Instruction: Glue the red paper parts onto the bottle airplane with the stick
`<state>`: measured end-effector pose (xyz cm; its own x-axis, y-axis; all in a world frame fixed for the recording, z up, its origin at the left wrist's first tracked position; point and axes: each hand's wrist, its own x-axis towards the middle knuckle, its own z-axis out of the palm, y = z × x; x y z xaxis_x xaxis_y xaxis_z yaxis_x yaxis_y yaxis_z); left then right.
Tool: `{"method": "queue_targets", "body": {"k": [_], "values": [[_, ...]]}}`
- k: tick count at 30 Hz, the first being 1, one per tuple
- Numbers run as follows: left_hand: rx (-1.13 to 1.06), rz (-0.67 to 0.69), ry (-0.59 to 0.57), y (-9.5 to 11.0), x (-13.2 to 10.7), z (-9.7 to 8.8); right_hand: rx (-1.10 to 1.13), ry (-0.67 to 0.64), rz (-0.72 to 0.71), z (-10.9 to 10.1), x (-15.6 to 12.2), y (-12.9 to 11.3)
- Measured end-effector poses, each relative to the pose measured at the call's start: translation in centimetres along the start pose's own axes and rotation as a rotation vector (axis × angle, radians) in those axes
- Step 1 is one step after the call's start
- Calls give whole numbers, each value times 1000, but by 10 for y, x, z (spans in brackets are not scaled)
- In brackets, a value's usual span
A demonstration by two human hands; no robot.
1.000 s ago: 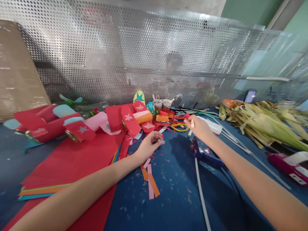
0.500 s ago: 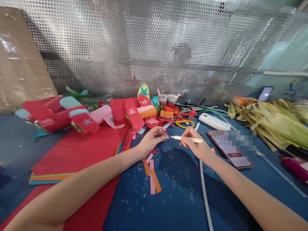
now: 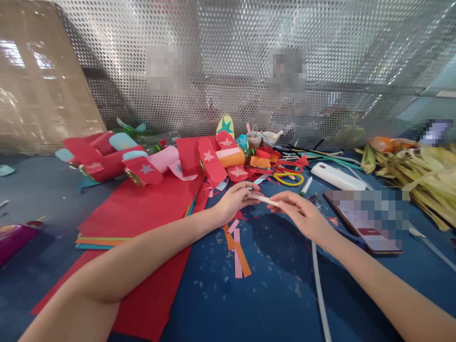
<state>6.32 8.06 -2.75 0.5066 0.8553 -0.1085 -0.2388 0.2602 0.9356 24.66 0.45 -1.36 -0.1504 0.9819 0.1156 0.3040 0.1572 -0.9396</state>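
Note:
A slim white pen (image 3: 270,201), which looks like a marker, lies nearly level between my two hands above the blue table. My left hand (image 3: 233,203) is closed on its left end and hides the tip. My right hand (image 3: 304,214) pinches the other end between thumb and fingers. Just below my left hand lie pink and orange paper strips (image 3: 238,259). Beyond my right hand rest a second marker with a green end (image 3: 306,186) and scissors with yellow and red handles (image 3: 291,180).
Red paper sheets (image 3: 142,213) lie under my left forearm. Bottles wrapped in red paper with stars (image 3: 212,161) stand at the back, before a perforated metal panel (image 3: 231,61). At right are a white stick-like device (image 3: 337,176), a phone (image 3: 366,225) and dry corn husks (image 3: 420,175).
The pen's tip, bare and apart from my left hand before, is now inside my left fingers. My right hand has shifted from a writing grip to the pen's end. The view has turned left.

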Motion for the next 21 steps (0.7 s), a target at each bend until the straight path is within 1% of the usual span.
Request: {"method": "queue_targets", "body": {"k": [4,8,14,18,21], "values": [[-20,-68,-3,3,0,1,-122,-31,-29,2,-2,5],[-1,-109,-39,1,1,1,-174,-74,-65,8,-5,2],[135,-26,-98,-5,1,1,-281,-78,-57,18,-10,-4],[186,1,-108,-6,0,2,-345,-50,-40,20,-11,-7],[197,18,-97,-7,-1,3,-355,-31,-64,23,-11,-8]]}}
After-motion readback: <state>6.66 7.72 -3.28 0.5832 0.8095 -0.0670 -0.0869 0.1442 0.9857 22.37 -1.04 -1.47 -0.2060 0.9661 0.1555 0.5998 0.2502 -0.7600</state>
